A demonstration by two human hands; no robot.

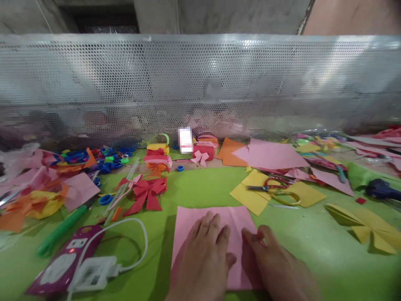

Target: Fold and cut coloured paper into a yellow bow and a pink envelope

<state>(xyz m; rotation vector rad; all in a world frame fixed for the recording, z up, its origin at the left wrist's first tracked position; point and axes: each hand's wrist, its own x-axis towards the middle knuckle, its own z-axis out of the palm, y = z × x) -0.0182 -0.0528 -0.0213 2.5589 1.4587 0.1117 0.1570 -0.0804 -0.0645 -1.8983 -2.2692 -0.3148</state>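
Note:
A sheet of pink paper [184, 223] lies in front of me on the green tabletop, with creases showing near its upper right part. My left hand [203, 255] rests flat on it, fingers stretched toward the far edge. At the sheet's right edge, my right hand [275, 259] has its fingers curled and pinches the paper. Beyond the hands, scissors [263, 188] with red and yellow handles lie on yellow paper squares [250, 198]. A red paper bow [148, 194] sits to the left.
A purple power strip [59, 267] with a white charger [94, 274] and cable is at left, beside a green-handled tool [62, 230]. Small paper bags [203, 151] stand at the back before a perforated metal panel [188, 75]. A yellow paper bow [369, 228] lies right.

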